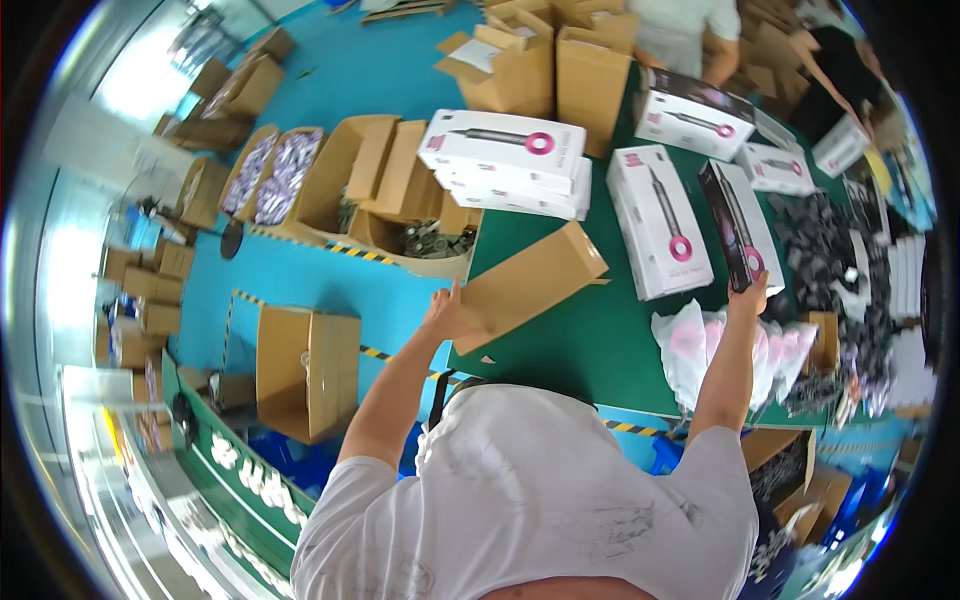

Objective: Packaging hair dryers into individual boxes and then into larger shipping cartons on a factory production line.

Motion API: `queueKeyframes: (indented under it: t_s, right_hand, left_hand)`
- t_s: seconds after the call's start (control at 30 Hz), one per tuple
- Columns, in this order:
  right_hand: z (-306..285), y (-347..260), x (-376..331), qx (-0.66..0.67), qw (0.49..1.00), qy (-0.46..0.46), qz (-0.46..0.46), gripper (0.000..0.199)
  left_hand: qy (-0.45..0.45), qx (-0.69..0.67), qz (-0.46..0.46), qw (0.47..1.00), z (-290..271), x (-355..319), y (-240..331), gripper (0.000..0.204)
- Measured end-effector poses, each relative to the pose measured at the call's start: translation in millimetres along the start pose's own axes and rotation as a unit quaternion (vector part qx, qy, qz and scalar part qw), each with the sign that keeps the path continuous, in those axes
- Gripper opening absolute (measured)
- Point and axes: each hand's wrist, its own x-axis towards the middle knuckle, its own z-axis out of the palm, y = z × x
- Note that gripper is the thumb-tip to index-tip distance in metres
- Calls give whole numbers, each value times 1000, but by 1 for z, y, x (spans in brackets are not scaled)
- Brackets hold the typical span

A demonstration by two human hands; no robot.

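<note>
Brown carton (530, 288), black-and-white box (746, 225) (pink accents too), green tabletop (560, 350).

Blue floor (350, 90), marked with black-and-yellow tape (350, 250). Upper left: silvery-purple packets (288, 180) piled in open cartons, more brown flaps (372, 165) standing up just right of them. Loose dark parts (430, 242) near those, kind unclear. Tall open cartons (590, 90) top centre; wooden pallet (405, 10) beyond, partly cut off. Open carton (338, 370) on floor, left. Boxes (152, 285) stacked at far left. Person in white top (680, 20) across the counter (560, 365); person in dark clothing (835, 80) upper right. Black pieces (820, 250) heaped right side. Small white pieces (265, 487) lined up lower left, too small to identify.
</note>
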Motion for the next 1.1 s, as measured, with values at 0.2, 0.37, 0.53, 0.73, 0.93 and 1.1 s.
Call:
queueKeyframes:
  t_s: [0.2, 0.37, 0.53, 0.73, 0.93, 1.1]
  right_hand:
    - [29, 23, 43, -430, 895, 74, -89, 64]
    - [32, 50, -97, -170, 868, -53, -463, 26]
    - [19, 178, -216, -488, 725, -326, -360, 49]
    - [39, 291, -256, -512, 782, -256, -246, 66]
    - [29, 334, -349, -424, 879, -190, -110, 33]
    - [99, 407, -514, -385, 856, -289, -188, 27]
  left_hand:
    - [44, -300, -121, 945, 88, -15, -55, 136]
    - [-13, -513, -183, 839, 110, -27, -65, 120]
    - [-109, -530, -88, 837, 84, 6, -75, 90]
    - [-195, -483, 6, 854, 70, 48, -106, 94]
    - [-187, -708, -14, 681, 82, 52, -213, 112]
    - [-66, -859, -90, 500, 82, 11, -348, 111]
